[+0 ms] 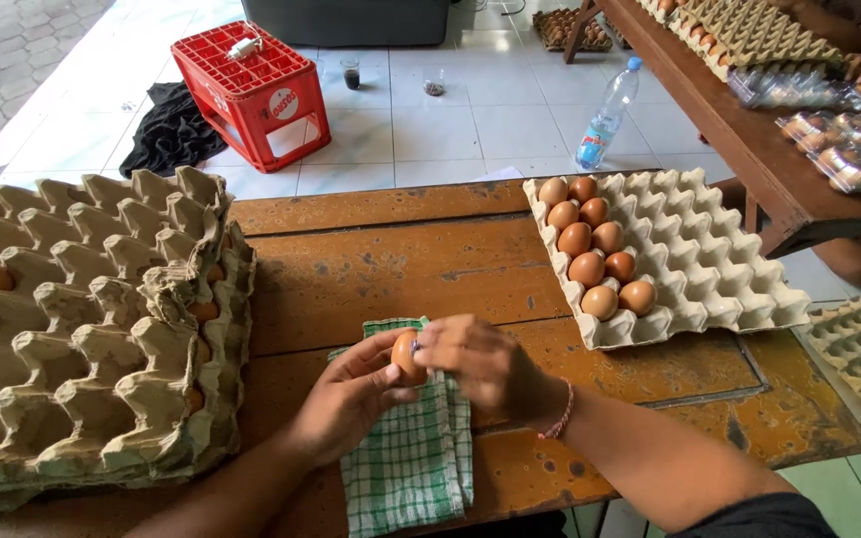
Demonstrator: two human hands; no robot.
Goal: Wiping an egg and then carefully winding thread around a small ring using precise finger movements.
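Head view shows both hands meeting over the green checked cloth (413, 453) on the wooden table (401, 259); left hand (351, 394) cups a brown egg (408, 356), right hand (480, 364) pinches it, apparently mid-wipe; setting it in the half-filled tray (690, 259) would call for a gentle reach right.

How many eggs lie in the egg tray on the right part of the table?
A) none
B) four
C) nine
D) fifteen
C: the grey egg tray holds nine brown eggs, all in its two left columns, while the other cups are bare; one more egg is held between the left hand and the right hand above the checked cloth.
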